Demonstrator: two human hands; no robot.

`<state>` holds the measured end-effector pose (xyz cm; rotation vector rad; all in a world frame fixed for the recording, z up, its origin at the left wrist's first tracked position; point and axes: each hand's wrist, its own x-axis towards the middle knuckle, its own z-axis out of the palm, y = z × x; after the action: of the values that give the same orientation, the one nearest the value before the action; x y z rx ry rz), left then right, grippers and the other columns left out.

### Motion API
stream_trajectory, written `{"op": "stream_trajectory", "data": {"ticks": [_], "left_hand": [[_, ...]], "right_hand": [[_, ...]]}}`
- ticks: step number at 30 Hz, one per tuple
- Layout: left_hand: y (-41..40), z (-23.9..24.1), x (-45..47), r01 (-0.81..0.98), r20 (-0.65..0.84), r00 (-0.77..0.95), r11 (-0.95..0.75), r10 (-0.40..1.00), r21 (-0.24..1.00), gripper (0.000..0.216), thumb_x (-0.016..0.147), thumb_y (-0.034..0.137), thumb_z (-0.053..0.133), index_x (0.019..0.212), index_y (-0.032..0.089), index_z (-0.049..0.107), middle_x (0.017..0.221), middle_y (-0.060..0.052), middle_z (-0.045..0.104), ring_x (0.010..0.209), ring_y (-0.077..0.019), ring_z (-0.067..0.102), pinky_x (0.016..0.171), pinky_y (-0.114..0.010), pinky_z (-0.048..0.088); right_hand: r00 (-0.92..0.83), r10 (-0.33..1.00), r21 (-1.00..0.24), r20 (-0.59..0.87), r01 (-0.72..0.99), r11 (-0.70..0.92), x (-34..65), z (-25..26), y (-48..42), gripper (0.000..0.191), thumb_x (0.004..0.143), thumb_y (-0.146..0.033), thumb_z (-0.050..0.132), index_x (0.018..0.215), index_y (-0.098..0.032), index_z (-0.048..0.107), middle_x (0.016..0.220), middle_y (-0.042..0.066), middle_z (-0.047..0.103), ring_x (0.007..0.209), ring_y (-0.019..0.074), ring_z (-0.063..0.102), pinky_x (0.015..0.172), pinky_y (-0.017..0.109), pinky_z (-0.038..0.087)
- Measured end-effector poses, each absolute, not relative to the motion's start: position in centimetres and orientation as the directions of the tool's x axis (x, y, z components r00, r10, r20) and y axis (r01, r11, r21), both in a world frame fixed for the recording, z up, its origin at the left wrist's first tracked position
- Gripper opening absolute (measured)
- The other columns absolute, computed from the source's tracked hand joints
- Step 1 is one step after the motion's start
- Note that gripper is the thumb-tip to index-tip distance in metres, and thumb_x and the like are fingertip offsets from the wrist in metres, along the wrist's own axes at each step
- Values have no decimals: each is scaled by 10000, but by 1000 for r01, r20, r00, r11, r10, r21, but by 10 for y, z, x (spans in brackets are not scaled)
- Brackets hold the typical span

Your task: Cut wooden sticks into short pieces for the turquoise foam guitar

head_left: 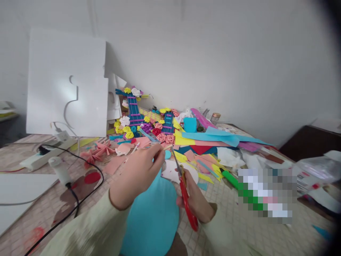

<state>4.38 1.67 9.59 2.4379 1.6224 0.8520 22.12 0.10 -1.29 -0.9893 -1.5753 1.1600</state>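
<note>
Blue paper [154,217] is stretching lengthwise toward the wearer from the pinched grip of the left hand [141,172], the right hand [196,195] closely clasping scissors [186,202] alongside.

Left hand [138,174] back upward, fingertips pinched together; right hand [198,199] just beside, fingers curled in grip.

Craft-making corner, cluttered desk [226,227] against a plain wall [226,64], loose coloured sheets [210,136], handmade flowers [129,135], red-handled scissors [186,201], leaning white board [48,81], power strip [33,162]
</note>
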Motion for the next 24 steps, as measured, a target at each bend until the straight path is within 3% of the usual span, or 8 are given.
{"op": "stream_trajectory", "data": {"ticks": [3,6,10,17,24], "left_hand": [[15,93,51,889,347,282,-379,895,255,243,849,320,324,681,203,454,557,6,497,513,-141,447,449,-254,183],[13,90,56,925,304,296,-351,905,144,260,849,350,316,717,208,489,573,-12,525,500,-154,471,435,-262,153],[12,88,60,937,285,322,-347,903,39,274,854,360,313,732,211,508,590,-30,555,518,-180,509,443,-278,144],[13,81,65,930,239,343,-363,908,47,257,860,345,311,777,211,515,669,-28,607,555,-184,545,467,-296,167],[12,79,66,920,248,365,-388,897,49,255,865,345,304,772,209,499,643,-25,604,532,-181,538,467,-293,159]], "right_hand": [[-321,936,-977,144,106,186,213,-8,-10,460,677,-225,583,1078,-273,364,816,-31,401,592,86,391,526,211,438],[-327,924,-961,196,126,248,212,-5,-9,478,645,-183,605,1050,-271,367,855,-25,396,703,110,412,665,245,444],[-355,906,-960,231,68,271,213,-3,-7,464,657,-229,616,1042,-273,362,827,-26,400,700,122,413,647,254,436],[-335,906,-947,259,96,307,212,1,-9,421,649,-362,629,974,-228,396,832,-9,421,731,148,410,684,314,420],[-331,922,-969,202,66,237,211,5,-12,384,642,-343,646,911,-241,392,783,-27,402,641,115,374,600,270,434]]}}
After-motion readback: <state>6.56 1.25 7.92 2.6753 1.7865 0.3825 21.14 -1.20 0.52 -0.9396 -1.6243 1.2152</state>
